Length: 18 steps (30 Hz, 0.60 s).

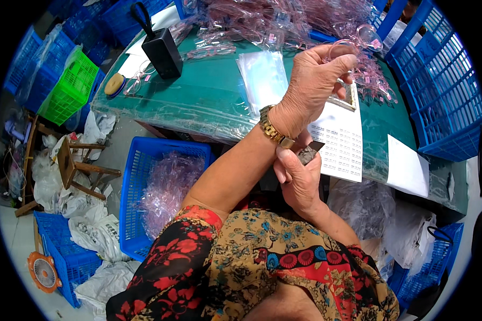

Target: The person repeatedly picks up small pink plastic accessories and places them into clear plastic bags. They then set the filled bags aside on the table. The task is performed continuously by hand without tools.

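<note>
My left hand (326, 67), with a gold watch (273, 128) at its wrist, is raised over the table. Its thumb and fingers pinch a pair of clear pink eyeglasses (367, 35), whose round rims show above the fingertips. Lower down, close below the watch, my right hand (302, 184) is closed on a small dark flat piece with a lumpy grey grip (307, 155); its exact kind cannot be made out. Beneath the left hand lies a white sheet of printed labels (340, 142), and a small framed object (351, 96) rests at the sheet's far edge.
Wrapped pink eyeglasses (257, 18) are heaped at the back of the green table (203, 96). Clear plastic sleeves (262, 75) and a black power bank (163, 53) lie to the left. A blue crate (439, 85) borders the right; another blue basket (131, 203) stands below left.
</note>
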Each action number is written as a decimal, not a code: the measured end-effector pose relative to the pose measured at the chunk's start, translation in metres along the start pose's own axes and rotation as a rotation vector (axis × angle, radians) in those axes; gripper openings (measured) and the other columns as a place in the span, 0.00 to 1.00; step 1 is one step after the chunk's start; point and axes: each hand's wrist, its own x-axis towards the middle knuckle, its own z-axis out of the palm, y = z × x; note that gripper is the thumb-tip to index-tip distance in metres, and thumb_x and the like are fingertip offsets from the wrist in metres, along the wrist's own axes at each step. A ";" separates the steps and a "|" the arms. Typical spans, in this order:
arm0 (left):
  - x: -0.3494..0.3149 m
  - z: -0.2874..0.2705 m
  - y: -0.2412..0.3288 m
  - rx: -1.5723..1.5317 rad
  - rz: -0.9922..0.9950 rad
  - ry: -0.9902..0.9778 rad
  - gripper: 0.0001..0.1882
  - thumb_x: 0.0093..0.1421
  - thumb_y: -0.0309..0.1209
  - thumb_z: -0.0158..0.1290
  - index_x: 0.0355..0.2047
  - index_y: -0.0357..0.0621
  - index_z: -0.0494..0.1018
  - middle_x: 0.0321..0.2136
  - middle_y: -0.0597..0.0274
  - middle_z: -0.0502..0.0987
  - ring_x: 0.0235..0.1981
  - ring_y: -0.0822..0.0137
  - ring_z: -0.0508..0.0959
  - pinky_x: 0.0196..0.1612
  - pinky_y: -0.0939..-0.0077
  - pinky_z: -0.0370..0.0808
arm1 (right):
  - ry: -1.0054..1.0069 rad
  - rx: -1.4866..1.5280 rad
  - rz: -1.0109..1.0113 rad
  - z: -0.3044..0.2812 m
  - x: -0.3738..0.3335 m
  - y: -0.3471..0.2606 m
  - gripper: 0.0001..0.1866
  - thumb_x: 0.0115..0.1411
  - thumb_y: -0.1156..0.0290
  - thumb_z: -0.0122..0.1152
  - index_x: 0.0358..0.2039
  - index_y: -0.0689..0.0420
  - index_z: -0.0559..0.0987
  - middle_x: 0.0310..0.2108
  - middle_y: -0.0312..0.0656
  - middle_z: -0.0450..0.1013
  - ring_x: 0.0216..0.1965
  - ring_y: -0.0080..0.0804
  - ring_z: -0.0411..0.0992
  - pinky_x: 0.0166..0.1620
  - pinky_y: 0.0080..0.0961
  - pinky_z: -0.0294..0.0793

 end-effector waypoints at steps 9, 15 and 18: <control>0.000 -0.008 0.003 -0.528 -0.333 -0.068 0.09 0.59 0.30 0.58 0.38 0.41 0.75 0.31 0.64 0.76 0.28 0.76 0.74 0.21 0.92 0.70 | -0.062 -0.074 0.194 -0.005 0.003 -0.009 0.20 0.55 0.68 0.63 0.45 0.62 0.69 0.31 0.33 0.69 0.15 0.12 0.55 0.17 0.11 0.54; -0.015 -0.022 0.026 -0.163 -0.219 -0.076 0.16 0.61 0.29 0.54 0.48 0.34 0.71 0.32 0.67 0.72 0.27 0.84 0.69 0.18 0.98 0.63 | -0.060 -0.057 0.282 -0.005 -0.002 -0.016 0.31 0.58 0.69 0.61 0.59 0.64 0.62 0.49 0.45 0.70 0.19 0.17 0.62 0.22 0.15 0.62; -0.033 -0.040 0.053 0.126 -0.260 -0.003 0.18 0.59 0.29 0.56 0.47 0.31 0.71 0.30 0.69 0.71 0.21 0.86 0.66 0.14 0.96 0.59 | -0.095 -0.096 0.325 -0.012 -0.010 -0.036 0.36 0.60 0.69 0.56 0.66 0.59 0.52 0.59 0.50 0.63 0.21 0.19 0.66 0.22 0.12 0.62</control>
